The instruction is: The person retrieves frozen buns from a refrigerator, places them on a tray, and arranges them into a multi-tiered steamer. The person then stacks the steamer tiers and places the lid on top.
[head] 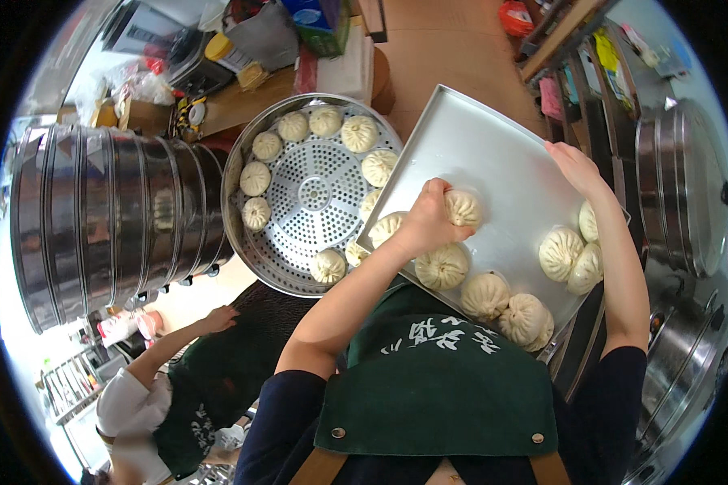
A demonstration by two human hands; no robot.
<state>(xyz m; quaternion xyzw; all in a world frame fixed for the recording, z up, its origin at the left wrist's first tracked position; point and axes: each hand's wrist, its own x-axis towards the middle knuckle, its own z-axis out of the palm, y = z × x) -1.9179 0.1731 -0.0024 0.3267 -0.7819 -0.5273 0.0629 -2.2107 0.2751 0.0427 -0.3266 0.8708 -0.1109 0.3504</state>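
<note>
My left hand (429,218) is curled around a pleated steamed bun (464,208) over the shallow metal tray (491,142), thumb and fingers on either side of it. With my right hand (573,167) I grip the tray's far right edge. Several buns lie along the tray's near side, among them a large bun (441,267); a small cluster of buns (561,253) sits near my right forearm. The tray's left corner overlaps a round perforated steamer tier (316,221). Around that tier's outer part stands a ring of buns (359,133), some partly hidden under the tray.
At left rises a tall stack of metal steamer tiers (121,218). A co-worker in an apron (200,394) stands at lower left, one hand (218,318) near the steamer tier. More metal steamers (679,188) stand at right. A cluttered wooden table (249,100) is beyond the tier.
</note>
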